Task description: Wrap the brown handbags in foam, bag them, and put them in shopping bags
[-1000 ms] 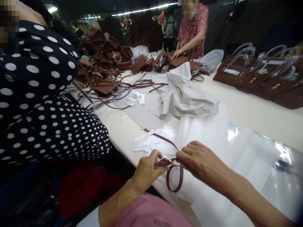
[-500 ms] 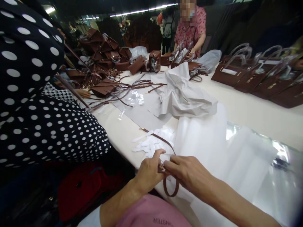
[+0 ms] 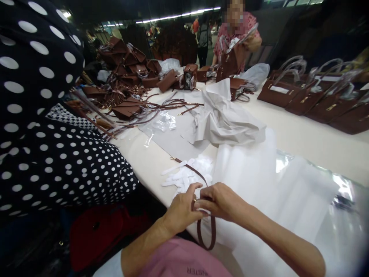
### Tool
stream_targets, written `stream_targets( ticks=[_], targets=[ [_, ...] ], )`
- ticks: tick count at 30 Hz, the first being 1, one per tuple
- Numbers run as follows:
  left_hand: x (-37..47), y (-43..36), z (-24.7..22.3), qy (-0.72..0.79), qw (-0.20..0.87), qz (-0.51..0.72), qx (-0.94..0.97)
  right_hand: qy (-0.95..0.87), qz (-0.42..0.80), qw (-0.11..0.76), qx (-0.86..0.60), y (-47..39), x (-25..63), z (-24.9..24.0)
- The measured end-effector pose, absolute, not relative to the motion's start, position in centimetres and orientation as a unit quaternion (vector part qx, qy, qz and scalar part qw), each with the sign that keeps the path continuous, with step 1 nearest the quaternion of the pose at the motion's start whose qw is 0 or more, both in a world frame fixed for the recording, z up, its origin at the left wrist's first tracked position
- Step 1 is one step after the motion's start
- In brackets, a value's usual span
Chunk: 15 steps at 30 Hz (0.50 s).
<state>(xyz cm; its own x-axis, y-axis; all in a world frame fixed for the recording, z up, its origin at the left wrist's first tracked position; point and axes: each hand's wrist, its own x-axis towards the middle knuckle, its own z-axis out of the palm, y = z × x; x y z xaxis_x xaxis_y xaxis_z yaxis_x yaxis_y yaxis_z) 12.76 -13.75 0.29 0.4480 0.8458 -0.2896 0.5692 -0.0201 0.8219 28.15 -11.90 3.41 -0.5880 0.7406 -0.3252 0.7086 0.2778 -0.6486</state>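
A thin brown bag strap (image 3: 192, 167) runs from its gold clasp on the table into my hands, and a loop of it hangs below them. My left hand (image 3: 182, 208) is closed around part of the strap near a small metal piece, its thumb pointing up. Meeting it from the right, my right hand (image 3: 220, 201) pinches the strap with its fingers bent. The fingers hide most of the gripped part. Beneath the strap, just beyond my hands, lies a heap of white strips (image 3: 184, 177).
White wrapping sheets (image 3: 248, 173) and crumpled grey paper (image 3: 227, 115) cover the table ahead. Brown handbags (image 3: 288, 90) stand at right; more bags (image 3: 127, 61) and straps are piled at left. A person in polka dots (image 3: 66, 154) is close on my left. Another person (image 3: 250, 36) handles a bag opposite.
My right hand has shifted and turned at the strap, and the hanging loop sits slightly lower and narrower. Across the table, the person has lifted a brown handbag upright.
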Motion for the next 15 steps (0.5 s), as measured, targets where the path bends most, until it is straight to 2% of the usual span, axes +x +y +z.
stream_targets(
  ticks=[3,5,7,10,15],
  targets=[
    [12.4,-13.3,0.4,0.446,0.597,0.198,0.637,-0.865,0.260,-0.022,-0.430,-11.5,27.4,4.2],
    [11.9,-13.0,0.7,0.421,0.648,0.221,0.595,-0.872,0.272,-0.005,-0.406,-11.3,27.3,4.8],
    [11.2,-12.7,1.1,0.402,0.686,0.234,0.560,-0.873,0.318,0.066,-0.364,-10.9,27.7,5.3],
    [9.9,-12.3,1.6,0.401,0.677,0.239,0.569,-0.862,0.370,0.137,-0.317,-10.4,29.0,5.9],
    [9.1,-12.4,1.5,0.424,0.648,0.170,0.609,-0.840,0.379,0.128,-0.367,-9.5,31.2,7.5]
  ],
)
